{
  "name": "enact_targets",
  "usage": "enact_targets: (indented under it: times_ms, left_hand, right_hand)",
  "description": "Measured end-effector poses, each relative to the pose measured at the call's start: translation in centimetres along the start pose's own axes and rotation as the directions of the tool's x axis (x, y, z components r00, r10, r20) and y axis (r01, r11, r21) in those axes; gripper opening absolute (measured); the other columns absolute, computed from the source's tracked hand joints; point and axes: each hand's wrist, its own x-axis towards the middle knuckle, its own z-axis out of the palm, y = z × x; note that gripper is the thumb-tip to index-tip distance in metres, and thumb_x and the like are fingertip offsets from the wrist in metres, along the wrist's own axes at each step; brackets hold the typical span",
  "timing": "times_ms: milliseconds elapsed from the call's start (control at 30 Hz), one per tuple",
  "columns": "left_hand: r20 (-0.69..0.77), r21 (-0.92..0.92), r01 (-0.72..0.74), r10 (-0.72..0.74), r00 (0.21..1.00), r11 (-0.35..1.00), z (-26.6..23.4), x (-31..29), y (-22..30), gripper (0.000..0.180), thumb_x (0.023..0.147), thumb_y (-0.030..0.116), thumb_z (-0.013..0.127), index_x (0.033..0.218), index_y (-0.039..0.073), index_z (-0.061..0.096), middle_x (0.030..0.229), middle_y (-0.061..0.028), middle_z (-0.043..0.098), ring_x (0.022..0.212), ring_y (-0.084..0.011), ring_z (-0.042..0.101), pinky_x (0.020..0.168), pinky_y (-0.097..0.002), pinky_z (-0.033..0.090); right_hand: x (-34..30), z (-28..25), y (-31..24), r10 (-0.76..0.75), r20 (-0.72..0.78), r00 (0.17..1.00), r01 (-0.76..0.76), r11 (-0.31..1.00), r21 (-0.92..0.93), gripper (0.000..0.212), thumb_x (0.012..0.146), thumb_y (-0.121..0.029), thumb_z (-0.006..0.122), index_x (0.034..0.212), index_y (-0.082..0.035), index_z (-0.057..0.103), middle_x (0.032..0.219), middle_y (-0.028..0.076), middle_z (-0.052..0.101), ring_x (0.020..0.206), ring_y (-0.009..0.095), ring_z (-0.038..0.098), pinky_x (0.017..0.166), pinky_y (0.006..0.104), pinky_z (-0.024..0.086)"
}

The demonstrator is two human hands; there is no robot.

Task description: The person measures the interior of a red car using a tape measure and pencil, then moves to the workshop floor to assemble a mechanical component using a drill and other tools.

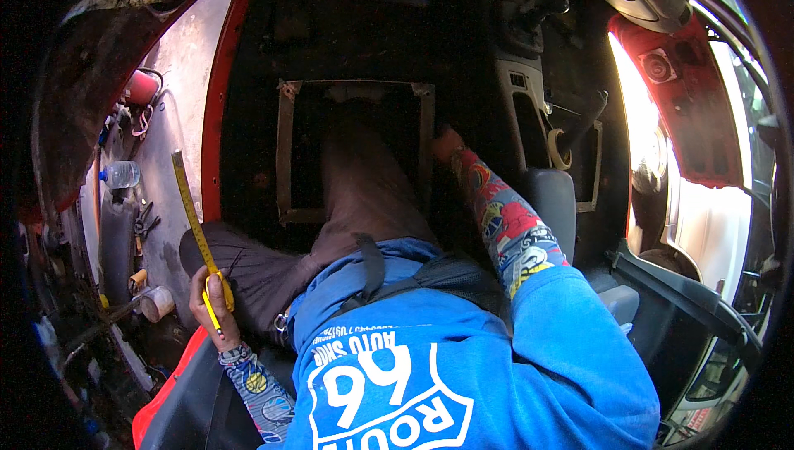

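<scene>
Fingers (216, 289) of left hand (209, 309) clamped on yellow tape measure (196, 225); right hand (447, 144) shadowed, finger state indeterminable. Leg (364, 173) hides part of pale rectangular outline (284, 152); console (510, 102) stands right.

Single head-worn fisheye, wide, above left hand (217, 297) and right hand (447, 145), looking steeply down; blue shirt (538, 367) close below lens, both hands farther off.

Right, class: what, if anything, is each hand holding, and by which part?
The left hand holds a yellow tape measure by its lower end, plus a thin yellow stick. The right hand: too dark to tell.
</scene>
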Motion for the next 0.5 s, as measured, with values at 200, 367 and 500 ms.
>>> enact_targets:
  times_ms: [200,367,500]
  left_hand:
    - [-0.046,0.064,-0.002,0.005,0.999,0.998,0.4,0.1,-2.0,0.047,0.101,0.038,0.060,0.117,-0.005,0.065,0.100,-0.0105,0.071,0.093,-0.0180,0.065,0.085,-0.0306,0.050]
    - [-0.050,0.091,0.062,-0.057,0.997,0.994,0.3,0.1,-1.1,0.048,0.102,0.041,0.056,0.115,-0.004,0.065,0.098,-0.0081,0.066,0.090,-0.0165,0.062,0.082,-0.0304,0.049]
    - [-0.024,-0.036,0.120,-0.121,0.992,0.992,0.7,0.0,-0.2,0.048,0.102,0.041,0.055,0.117,-0.003,0.064,0.099,-0.0105,0.065,0.088,-0.0192,0.065,0.079,-0.0303,0.049]
  right_hand:
    - [3.8,-3.9,-2.1,-0.075,-0.236,0.969,0.101,0.990,0.097,0.076,0.087,-0.035,0.071,0.153,-0.010,0.044,0.138,0.026,0.061,0.127,0.043,0.060,0.107,0.0477,0.050]
    - [8.0,-5.9,-2.9,0.016,-0.185,0.983,-0.016,1.000,0.006,0.088,0.092,-0.050,0.066,0.160,-0.008,0.029,0.150,0.027,0.048,0.135,0.043,0.052,0.111,0.0505,0.047]
    - [11.2,-4.8,-1.4,-0.035,-0.127,0.991,0.030,0.999,-0.044,0.089,0.094,-0.041,0.063,0.165,-0.014,0.016,0.165,0.030,0.019,0.147,0.049,0.034,0.121,0.0504,0.037]
